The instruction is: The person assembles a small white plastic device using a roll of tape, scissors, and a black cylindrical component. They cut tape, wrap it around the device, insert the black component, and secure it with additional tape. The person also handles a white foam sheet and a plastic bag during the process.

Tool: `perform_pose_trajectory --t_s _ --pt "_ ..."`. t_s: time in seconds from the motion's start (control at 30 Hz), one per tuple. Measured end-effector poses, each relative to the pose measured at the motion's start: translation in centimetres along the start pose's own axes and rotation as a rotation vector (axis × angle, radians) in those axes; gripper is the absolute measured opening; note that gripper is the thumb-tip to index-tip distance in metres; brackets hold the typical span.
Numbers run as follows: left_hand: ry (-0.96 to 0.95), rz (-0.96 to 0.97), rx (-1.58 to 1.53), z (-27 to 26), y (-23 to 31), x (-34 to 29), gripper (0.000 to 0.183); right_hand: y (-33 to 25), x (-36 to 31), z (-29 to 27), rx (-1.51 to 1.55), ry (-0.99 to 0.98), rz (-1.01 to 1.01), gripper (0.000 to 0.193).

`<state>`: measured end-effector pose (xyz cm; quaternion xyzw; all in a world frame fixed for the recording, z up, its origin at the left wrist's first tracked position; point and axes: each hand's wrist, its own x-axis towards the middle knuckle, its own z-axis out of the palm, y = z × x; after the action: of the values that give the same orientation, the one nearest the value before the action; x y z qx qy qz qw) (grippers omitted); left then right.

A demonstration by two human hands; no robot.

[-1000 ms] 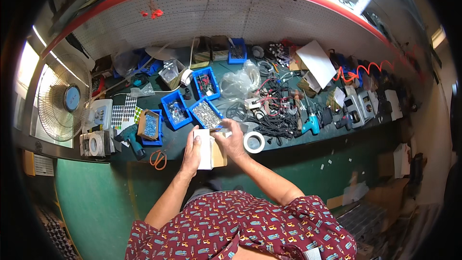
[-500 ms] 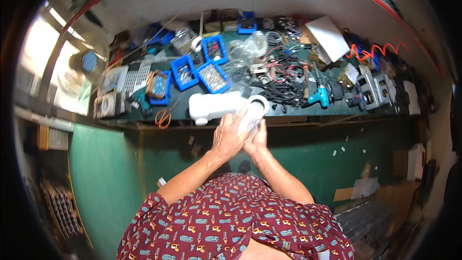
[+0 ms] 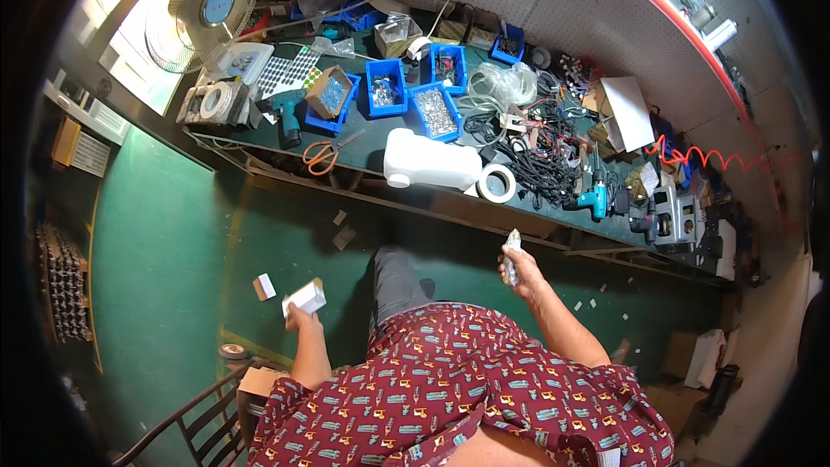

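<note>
My left hand [image 3: 298, 318] is out to the left over the floor, closed round a small white box [image 3: 306, 296]. To the right, in front of the bench edge, my right hand [image 3: 522, 271] grips a small, crumpled clear plastic packet [image 3: 513, 258]; its contents are too small to make out. The hands are far apart. On the bench's front edge lies a white plastic container [image 3: 428, 158] on its side. A roll of white tape [image 3: 496, 183] touches or nearly touches its right end.
Orange-handled scissors [image 3: 322, 156], a teal drill [image 3: 287, 116] and blue parts bins [image 3: 386, 88] occupy the bench's left half. Black cables [image 3: 536, 169] and another teal driver [image 3: 595, 197] lie rightward. A fan [image 3: 216, 7] stands far left; a slatted chair [image 3: 207, 419] is at lower left.
My hands have separated from the bench edge: the left has gone left and back with the white box, the right rightward with the packet. My view has turned, and a leg now shows.
</note>
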<state>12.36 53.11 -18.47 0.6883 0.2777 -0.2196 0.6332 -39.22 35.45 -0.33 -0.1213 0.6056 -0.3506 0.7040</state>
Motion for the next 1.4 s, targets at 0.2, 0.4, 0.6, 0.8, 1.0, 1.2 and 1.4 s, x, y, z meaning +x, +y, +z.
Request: perform_pose_trajectory --t_s 0.2,0.4,0.6,0.8,1.0,1.2,1.4 --pt "0.187 -0.145 0.103 1.3 -6.9 -0.9 0.033 2.8 -1.8 -2.8 -0.134 0.120 0.104 0.022" --pt "-0.824 -0.480 0.327 16.4 -12.8 -14.4 0.056 1.6 -3.3 -0.4 -0.298 0.080 0.065 0.026" --pt "-1.666 -0.255 0.933 19.0 -9.0 -26.8 0.055 0.1 -4.3 2.4 -0.467 -0.127 -0.114 0.050" --pt "-1.689 -0.696 0.562 15.6 -6.1 -33.7 0.043 -0.7 -5.4 5.2 -0.689 -0.149 -0.364 0.064" --pt "-1.641 -0.919 0.361 15.5 -6.9 -33.6 0.039 -3.1 -8.1 7.2 -1.009 0.025 -0.433 0.047" --pt "-1.243 -0.981 0.297 15.6 -7.8 -34.9 0.038 -3.6 -9.1 7.3 -0.758 -0.022 -0.668 0.027" --pt "-1.170 -0.875 0.158 16.7 -8.4 -33.9 0.038 -3.2 -6.9 5.6 -0.507 0.074 -0.670 0.023"
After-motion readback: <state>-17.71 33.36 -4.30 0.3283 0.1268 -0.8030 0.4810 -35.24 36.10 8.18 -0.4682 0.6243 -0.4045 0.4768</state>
